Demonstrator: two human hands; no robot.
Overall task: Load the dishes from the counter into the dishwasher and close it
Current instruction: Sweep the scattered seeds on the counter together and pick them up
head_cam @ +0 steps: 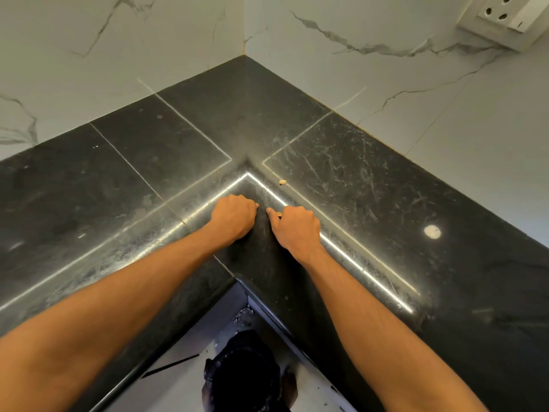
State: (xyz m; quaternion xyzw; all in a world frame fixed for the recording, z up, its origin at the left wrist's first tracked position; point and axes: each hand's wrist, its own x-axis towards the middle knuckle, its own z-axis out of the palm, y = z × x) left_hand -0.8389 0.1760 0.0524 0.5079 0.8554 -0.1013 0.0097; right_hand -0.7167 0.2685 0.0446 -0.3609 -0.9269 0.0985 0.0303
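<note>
Only the head view here, looking down into the inside corner of a black counter (148, 162).

Both fists sit right at the middle of the frame, on the rounded front edge of the corner. The left hand (233, 217) is clenched with knuckles up and nothing in it. The right hand (294, 227) is curled the same way just beside it at 3 o'clock, the two almost touching. My guess is the person is just leaning on the edge, not working on anything.

There's a tiny gold-tan bit at the right hand's first knuckle. It's too small to tell if it's a ring or a crumb, but it doesn't look gripped. A similar crumb (282, 182) lies on the counter just past the hands toward 12.

Out at 3 o'clock there's a pale round spot (432, 231) on the stone, and a wall socket (502, 16) up at 1 to 2 o'clock on the marble wall (386, 69).

Funny thing: no dishes on this stretch of counter at all, and the dishwasher isn't in view either. At 6 o'clock you only get floor (184, 379) and something dark, probably the person's own clothing. So loading looks either done or not begun; can't say which.
</note>
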